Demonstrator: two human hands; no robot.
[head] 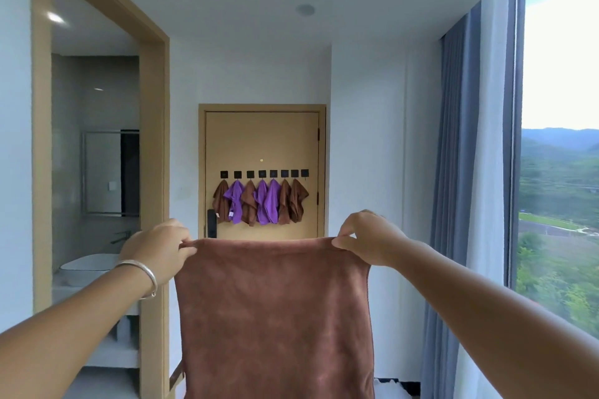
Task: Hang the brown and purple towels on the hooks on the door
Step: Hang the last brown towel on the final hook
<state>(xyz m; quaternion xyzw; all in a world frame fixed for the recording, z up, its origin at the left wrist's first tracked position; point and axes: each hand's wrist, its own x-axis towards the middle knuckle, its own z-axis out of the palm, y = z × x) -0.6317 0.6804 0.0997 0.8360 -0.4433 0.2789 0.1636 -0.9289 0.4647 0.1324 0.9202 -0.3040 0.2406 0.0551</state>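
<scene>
1. Seven small cloths already hang on the row of black square hooks (pixel 263 174) across the tan wooden door (pixel 261 139), head view: 4 brown, 3 purple, mixed. Far-right hook (pixel 304 173) looks bare, prob. the free spot.
2. Large brown microfibre towel (pixel 275 311) is held up at chest height w/ its top edge stretched flat, well short of the door.
3. Left hand (pixel 155 251), silver bangle (pixel 142 275) on the wrist: grip is a pinch on the towel's top-left corner.
4. Right hand (pixel 366 238): grip pinches the top-right corner, thumb & fingers closed on the hem.
5. Why held so: my read, spreading it taut shows the edge/loop for hooking.
6. A brown strap or loop (pixel 176 377) dangles at the towel's lower left.
7. Bathroom opening w/ white basin (pixel 89 264) on the left; grey-blue curtain (pixel 453 204) & window on the right.
</scene>
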